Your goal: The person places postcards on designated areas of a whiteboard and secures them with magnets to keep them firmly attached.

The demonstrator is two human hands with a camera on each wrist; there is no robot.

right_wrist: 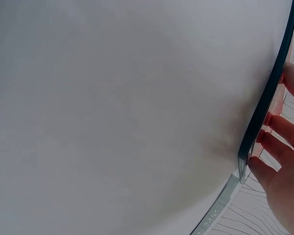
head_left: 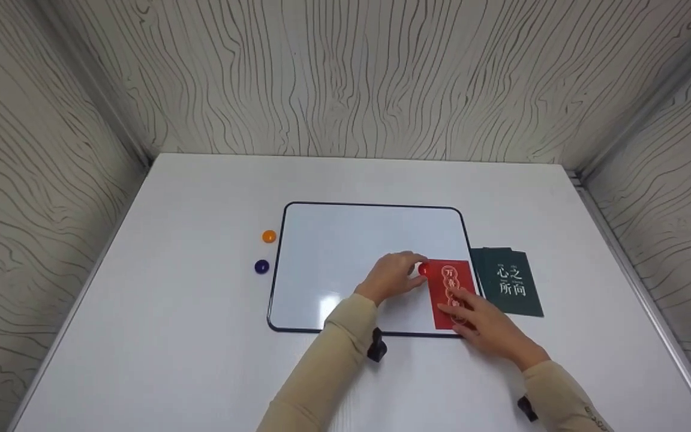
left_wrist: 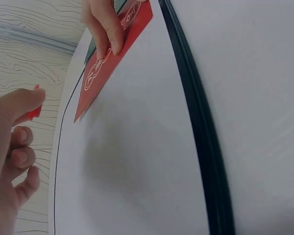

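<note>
My left hand (head_left: pixel 390 276) pinches a small round red magnet (head_left: pixel 423 270) between thumb and fingertips, right at the upper left edge of a red envelope (head_left: pixel 452 279). The envelope carries pale Chinese characters and lies upright on the lower right part of a framed whiteboard (head_left: pixel 345 258). With spread fingers, my right hand (head_left: pixel 492 330) presses on the lower half of the envelope. In the left wrist view the red magnet (left_wrist: pixel 35 108) shows beyond the thumb. The right wrist view catches my right hand (right_wrist: pixel 289 166) at the board's dark edge.
Dark green cards (head_left: pixel 510 288) with white characters lie overlapped just right of the whiteboard. Left of the board sit an orange magnet (head_left: pixel 269 236) and a purple magnet (head_left: pixel 261 266). A white table (head_left: pixel 171 270) carries everything, with wood-patterned walls (head_left: pixel 351 78) behind and at the sides.
</note>
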